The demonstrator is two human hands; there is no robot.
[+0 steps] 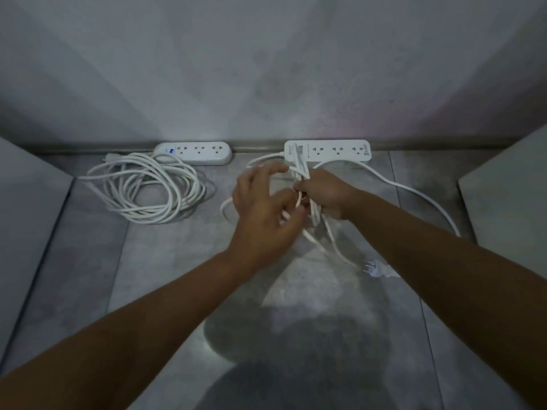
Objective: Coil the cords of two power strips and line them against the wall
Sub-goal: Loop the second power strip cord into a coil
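Observation:
Two white power strips lie against the wall. The left strip [194, 153] has its cord [142, 187] lying coiled on the floor in front of it. The right strip [328, 151] has a long white cord [414, 192] that loops out to the right and ends in a plug [374, 267] on the floor. My right hand [325, 193] is shut on a bundle of this cord's loops in front of the strip. My left hand [263, 214] is beside it, fingers partly spread, pinching a strand of the same cord.
The grey tiled floor [165, 276] meets a plain grey wall [266, 69]. Pale panels stand at the left [23, 202] and right [509, 184] edges and narrow the space. My shadow falls across the near floor.

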